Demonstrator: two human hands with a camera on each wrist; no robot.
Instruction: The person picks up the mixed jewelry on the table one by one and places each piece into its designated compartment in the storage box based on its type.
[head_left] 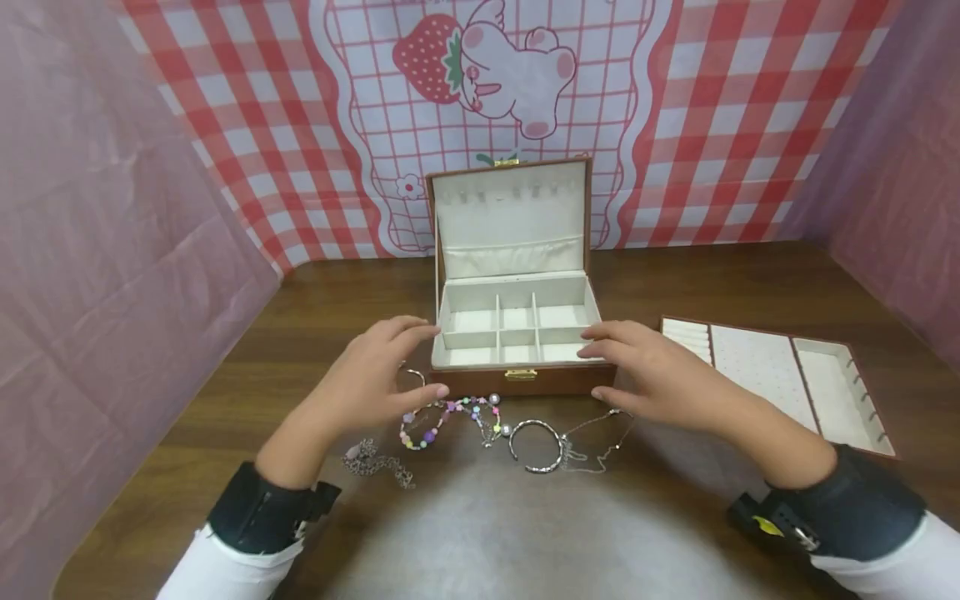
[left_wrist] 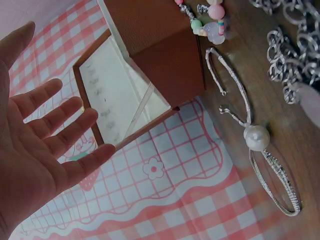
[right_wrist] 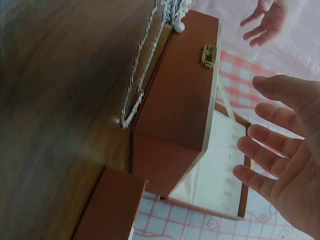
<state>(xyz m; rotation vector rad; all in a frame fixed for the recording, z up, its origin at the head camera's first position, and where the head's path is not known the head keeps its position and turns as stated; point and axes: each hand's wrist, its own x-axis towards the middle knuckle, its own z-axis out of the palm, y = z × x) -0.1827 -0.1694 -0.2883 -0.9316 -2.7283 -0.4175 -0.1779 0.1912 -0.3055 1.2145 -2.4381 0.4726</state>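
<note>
Jewelry box [head_left: 480,382], brown outside and pale inside, sits mid-table, lid [head_left: 517,217] raised and leaning back. Interior divided into six compartments, two rows of three, pale floors showing. Gold clasp [head_left: 521,375] on the front wall.

Left hand [head_left: 367,367] at the box's left front corner: fingers extended and slightly bent, thumb well apart from them, palm free. Right hand [head_left: 652,371] at the right front corner, much the same: fingers loose, thumb apart, fingertips overlapping the box edge in the head view. Whether either hand touches the box, cannot tell.

Jewelry lies along the front of the box. Under and beside the left hand, a pearl bracelet [left_wrist: 257,138] and a heaped silver chain [head_left: 363,460]. Farther right, a pastel beaded bracelet [head_left: 429,436], then an open silver cuff [head_left: 542,470], then a fine necklace [head_left: 614,412] near the right thumb.

Removable-looking tray [head_left: 761,367] flat to the right of the box, partly behind the right forearm: ring rolls, dotted middle panel, open compartment.

Wooden table [head_left: 480,542] beneath; red-and-white checked cloth [head_left: 705,108] behind.
</note>
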